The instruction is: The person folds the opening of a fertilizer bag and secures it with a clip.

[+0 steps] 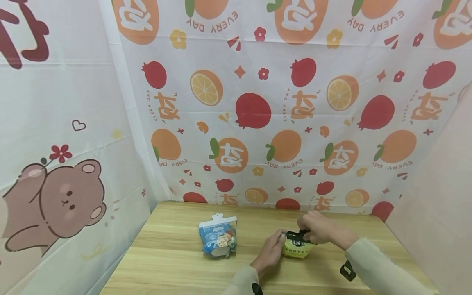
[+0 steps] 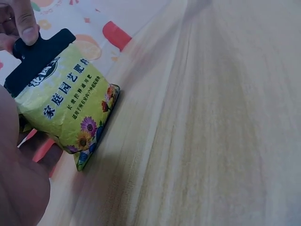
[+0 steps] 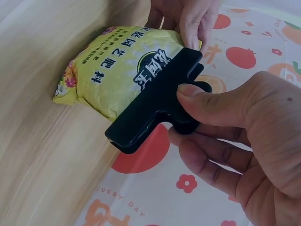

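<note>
A yellow fertilizer bag (image 1: 296,251) with flower pictures and Chinese print sits on the wooden table. Across its top edge lies a black bag clip (image 3: 153,101). My right hand (image 1: 322,229) pinches the clip's handles between thumb and fingers, as the right wrist view shows closely. On the bag's other side, my left hand (image 1: 270,253) holds its upper corner near the clip's end; part of the fingers is behind the bag. In the left wrist view the bag (image 2: 70,103) stands upright, slightly tilted, its lower edge at the tabletop.
To the left on the table (image 1: 166,254) lies a blue food-like bag (image 1: 217,239) with a white clip (image 1: 217,221) along its top. A fruit-print cloth (image 1: 273,155) hangs behind the table, and a bear-print cloth (image 1: 70,200) hangs at the left.
</note>
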Motion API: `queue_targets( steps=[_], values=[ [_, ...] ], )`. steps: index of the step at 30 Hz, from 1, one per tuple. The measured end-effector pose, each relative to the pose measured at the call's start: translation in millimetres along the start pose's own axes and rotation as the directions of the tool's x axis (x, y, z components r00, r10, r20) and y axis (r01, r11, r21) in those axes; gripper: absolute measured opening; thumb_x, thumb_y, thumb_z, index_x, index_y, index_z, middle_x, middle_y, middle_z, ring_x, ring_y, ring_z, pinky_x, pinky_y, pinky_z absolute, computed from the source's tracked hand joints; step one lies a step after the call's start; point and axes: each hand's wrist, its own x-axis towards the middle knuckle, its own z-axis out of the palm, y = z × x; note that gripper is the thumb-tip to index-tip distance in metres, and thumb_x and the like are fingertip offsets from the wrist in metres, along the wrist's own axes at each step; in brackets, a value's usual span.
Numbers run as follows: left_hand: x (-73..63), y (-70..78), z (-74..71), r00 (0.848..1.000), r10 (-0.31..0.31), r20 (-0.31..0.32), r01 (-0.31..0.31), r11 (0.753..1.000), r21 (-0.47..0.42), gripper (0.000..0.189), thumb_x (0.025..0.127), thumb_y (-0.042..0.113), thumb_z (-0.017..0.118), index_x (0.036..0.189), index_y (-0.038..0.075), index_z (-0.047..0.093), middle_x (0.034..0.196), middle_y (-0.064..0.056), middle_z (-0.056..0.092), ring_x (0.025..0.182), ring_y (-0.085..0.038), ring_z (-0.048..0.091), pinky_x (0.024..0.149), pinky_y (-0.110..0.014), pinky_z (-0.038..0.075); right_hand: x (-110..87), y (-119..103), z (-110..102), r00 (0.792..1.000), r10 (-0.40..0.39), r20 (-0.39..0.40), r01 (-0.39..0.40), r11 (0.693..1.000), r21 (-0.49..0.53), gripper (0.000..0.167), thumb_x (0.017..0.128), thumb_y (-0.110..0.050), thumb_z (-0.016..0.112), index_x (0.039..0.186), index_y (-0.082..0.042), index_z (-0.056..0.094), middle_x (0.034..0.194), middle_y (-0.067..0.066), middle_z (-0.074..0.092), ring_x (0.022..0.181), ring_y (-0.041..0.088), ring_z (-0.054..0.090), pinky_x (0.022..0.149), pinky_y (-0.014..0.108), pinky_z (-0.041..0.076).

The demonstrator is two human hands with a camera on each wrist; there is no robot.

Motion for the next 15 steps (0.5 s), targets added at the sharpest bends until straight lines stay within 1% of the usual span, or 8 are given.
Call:
queue_targets(
  steps=[3,4,7,10,12,15],
  values=[
    [-1.7,0.6,1.2,1.000,-0.004,-0.003,0.004,1.000,-0.020,0.037,0.112,0.028,0.033,0.130,0.012,0.061,0.125,-0.008,0.069,0.124,-0.023,0.062,0.104,-0.035,0.048,1.2,0.0,1.5,1.000,-0.010,0.000,0.010,1.000,-0.005,0.042,0.074,0.009,0.074,0.062,-0.015,0.042,0.060,-0.012,0.022,0.056,0.003,0.019,0.056,0.019,0.018],
    [-1.6,0.5,1.8,1.000,-0.004,-0.003,0.004,1.000,-0.019,0.037,0.112,0.028,0.033,0.131,0.012,0.061,0.126,-0.008,0.069,0.124,-0.024,0.061,0.105,-0.035,0.048,1.6,-0.2,1.6,1.000,-0.014,-0.003,0.014,1.000,-0.010,0.041,0.073,0.009,0.074,0.062,-0.015,0.042,0.060,-0.012,0.021,0.056,0.004,0.018,0.057,0.020,0.018],
    [-0.8,-1.1,4.4,1.000,-0.005,-0.008,0.005,1.000,-0.020,0.038,0.112,0.028,0.033,0.132,0.013,0.061,0.128,-0.007,0.069,0.124,-0.023,0.062,0.106,-0.034,0.048,2.5,-1.4,1.3,1.000,-0.009,0.000,0.009,1.000,-0.024,0.041,0.072,0.009,0.073,0.061,-0.015,0.042,0.060,-0.012,0.021,0.057,0.004,0.018,0.059,0.021,0.018],
    [-0.4,-2.4,6.2,1.000,0.003,-0.013,-0.003,1.000,-0.012,0.038,0.112,0.027,0.033,0.132,0.011,0.061,0.127,-0.007,0.070,0.123,-0.021,0.063,0.105,-0.032,0.048,1.8,-3.8,0.4,1.000,0.012,0.007,-0.012,0.999,-0.035,0.042,0.073,0.007,0.074,0.062,-0.018,0.042,0.060,-0.013,0.023,0.058,0.005,0.020,0.061,0.022,0.019],
    [-0.9,-2.0,6.5,1.000,0.005,-0.013,-0.005,1.000,-0.004,0.038,0.112,0.027,0.033,0.133,0.011,0.061,0.128,-0.007,0.070,0.123,-0.021,0.063,0.105,-0.032,0.049,1.1,-5.3,0.2,1.000,0.020,0.009,-0.019,0.999,-0.031,0.042,0.074,0.007,0.074,0.062,-0.018,0.042,0.060,-0.013,0.024,0.058,0.004,0.020,0.061,0.021,0.019],
    [-1.9,-2.0,6.7,1.000,0.016,-0.015,-0.016,1.000,0.011,0.039,0.112,0.026,0.032,0.133,0.009,0.060,0.128,-0.008,0.070,0.123,-0.022,0.063,0.105,-0.033,0.049,0.1,-6.6,0.5,1.000,0.010,0.002,-0.009,1.000,-0.022,0.041,0.074,0.007,0.074,0.062,-0.018,0.043,0.061,-0.013,0.024,0.058,0.004,0.021,0.058,0.021,0.019]
  ],
)
